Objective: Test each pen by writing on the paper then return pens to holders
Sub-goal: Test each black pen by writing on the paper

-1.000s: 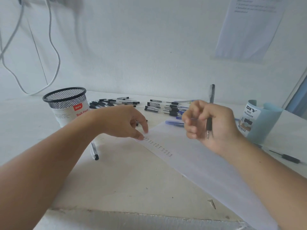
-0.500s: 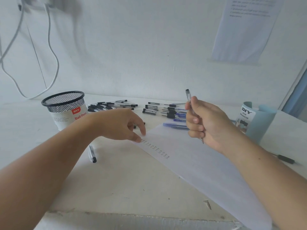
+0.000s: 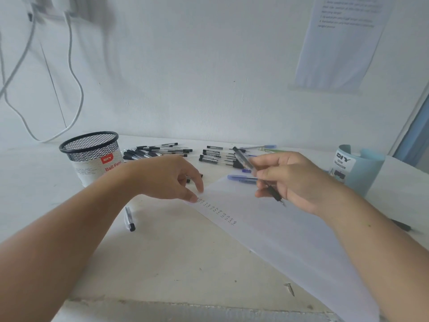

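The right hand (image 3: 299, 180) grips a black pen (image 3: 243, 159), its fingers (image 3: 267, 175) clenched round the barrel. The pen slants, with its back end up and to the left and its tip down and to the right, over the paper (image 3: 290, 240). I cannot tell whether the tip touches the sheet.

The left hand (image 3: 169, 180) grasps nothing. Its fingers (image 3: 200, 183) are loosely bent and their tips press on the paper's far left corner. The paper lies askew on the table (image 3: 162, 256), running from that corner toward the near right. A short column of small written marks (image 3: 218, 211) runs along its left edge, starting just beside the left fingertips.

A black mesh holder (image 3: 92, 156) with a white label stands upright at the far left. A blue holder (image 3: 364, 168) stands at the far right, behind the right wrist. Between them, near the wall, lie two piles of pens, a left pile (image 3: 157, 151) and a right pile (image 3: 216, 156). A blue pen (image 3: 240, 178) lies just beside the paper's far edge. One clear pen (image 3: 128, 219) with a black cap lies alone on the table by the left forearm. A dark pen (image 3: 401, 226) shows beyond the right forearm. A screw (image 3: 290, 289) lies near the table's front edge, beside the paper.

On the wall hang a printed sheet (image 3: 341, 47) and white cables (image 3: 75, 89).
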`<state>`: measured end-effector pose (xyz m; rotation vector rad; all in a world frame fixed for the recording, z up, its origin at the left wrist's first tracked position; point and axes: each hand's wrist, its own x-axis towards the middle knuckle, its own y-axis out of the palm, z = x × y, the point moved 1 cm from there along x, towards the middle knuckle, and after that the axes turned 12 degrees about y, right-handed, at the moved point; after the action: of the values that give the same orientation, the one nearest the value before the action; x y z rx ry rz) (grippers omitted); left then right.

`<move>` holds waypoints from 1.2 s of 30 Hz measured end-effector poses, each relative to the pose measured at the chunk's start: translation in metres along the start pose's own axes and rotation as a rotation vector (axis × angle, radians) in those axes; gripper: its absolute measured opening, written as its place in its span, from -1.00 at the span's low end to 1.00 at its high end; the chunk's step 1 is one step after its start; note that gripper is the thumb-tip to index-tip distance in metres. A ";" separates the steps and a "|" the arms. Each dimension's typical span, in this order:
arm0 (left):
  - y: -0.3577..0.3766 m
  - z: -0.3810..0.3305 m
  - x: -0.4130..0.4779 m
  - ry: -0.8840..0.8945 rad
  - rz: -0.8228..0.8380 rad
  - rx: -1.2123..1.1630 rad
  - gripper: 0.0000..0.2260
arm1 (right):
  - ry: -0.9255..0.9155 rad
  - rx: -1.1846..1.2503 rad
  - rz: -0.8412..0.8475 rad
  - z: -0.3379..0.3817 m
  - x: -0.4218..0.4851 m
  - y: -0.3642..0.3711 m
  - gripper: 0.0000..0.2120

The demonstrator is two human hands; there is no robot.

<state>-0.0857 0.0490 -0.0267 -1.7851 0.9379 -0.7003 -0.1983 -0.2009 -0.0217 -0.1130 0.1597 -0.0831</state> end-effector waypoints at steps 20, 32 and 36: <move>0.002 -0.005 0.001 0.029 -0.027 0.020 -0.87 | 0.081 -0.925 -0.849 -0.029 -0.089 -0.114 -0.80; 0.003 -0.007 -0.001 0.009 -0.043 0.014 -0.87 | -0.118 -0.943 -0.749 -0.017 -0.047 -0.067 -0.84; 0.002 -0.007 0.000 -0.006 -0.039 0.018 -0.86 | -0.199 -0.885 -0.620 0.016 0.014 -0.029 -0.80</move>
<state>-0.0920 0.0450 -0.0261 -1.7929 0.8919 -0.7253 -0.1844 -0.2292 -0.0045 -1.0516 -0.0540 -0.6168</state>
